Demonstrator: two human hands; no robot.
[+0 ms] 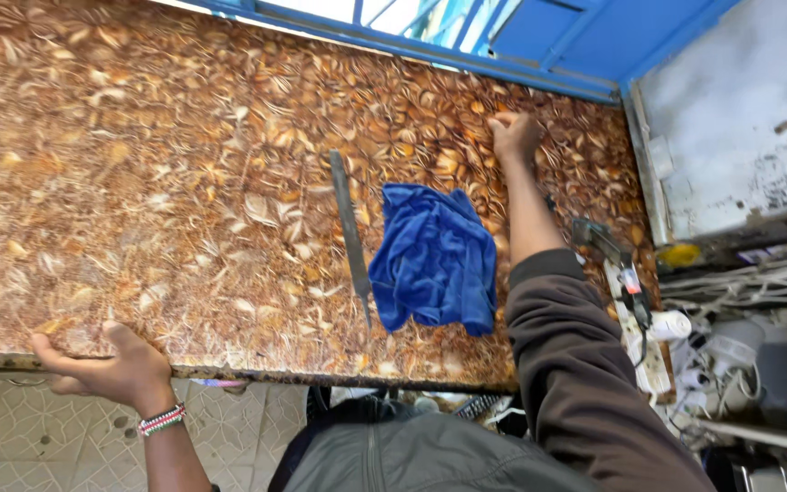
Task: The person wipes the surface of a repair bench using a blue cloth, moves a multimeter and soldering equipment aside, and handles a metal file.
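The left hand (111,364) grips the near edge of the desk (138,182), thumb lying on top of the patterned brown surface and fingers curled under the rim; a beaded band sits on that wrist. The right hand (514,135) reaches to the far side of the desk, closed into a loose fist and pressing on the surface near the blue window frame (466,46); whether it has anything inside it cannot be told. Between the two hands, closer to the right arm, a long knife (350,232) lies flat on the desk, its long axis running from far to near with a slight tilt, the narrow pointed end toward the near edge. Just beside the knife, at its near end touching it, a crumpled blue cloth (434,260) lies by the right sleeve. A white power strip (635,337) sits at the desk's right edge
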